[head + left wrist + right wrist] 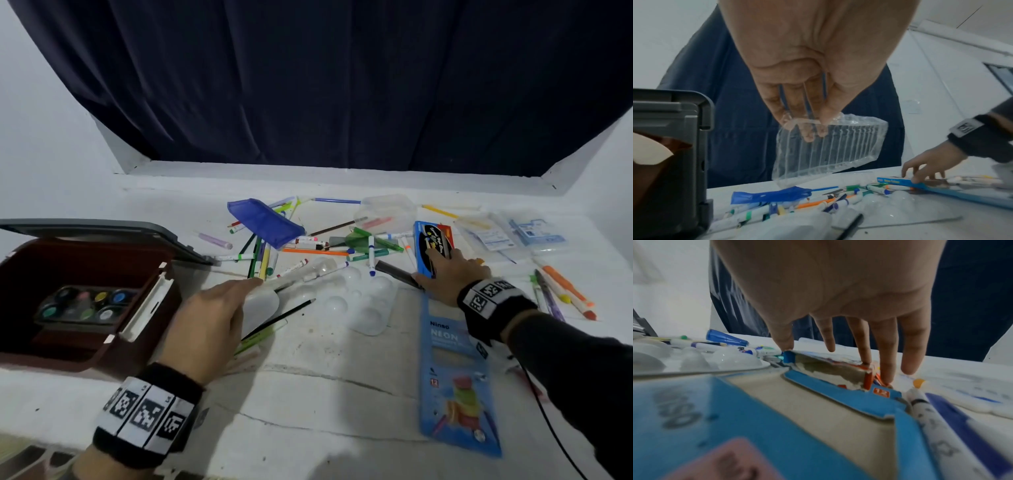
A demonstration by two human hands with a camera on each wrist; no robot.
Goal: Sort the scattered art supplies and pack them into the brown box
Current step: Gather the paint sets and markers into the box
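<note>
The brown box (20, 263) stands open at the left with its grey lid (102, 229) tipped back and a round-pan paint set (82, 305) inside. Just right of it, my left hand (239, 298) pinches a clear ribbed plastic tray (830, 146) by its edge and holds it above the table; in the head view the tray (262, 305) looks milky. My right hand (442, 270) reaches to a small blue colour box (430, 240). In the right wrist view the thumb and fingers of that hand (836, 361) grip the box (828, 368) across its open end.
Markers and pens (308, 246) lie scattered mid-table around a blue pouch (265, 222). A white welled palette (363, 301) sits in front of them. A flat blue Neon pack (455, 377) lies under my right wrist. Clear bags (513, 233) and more pens (561, 291) are at the right.
</note>
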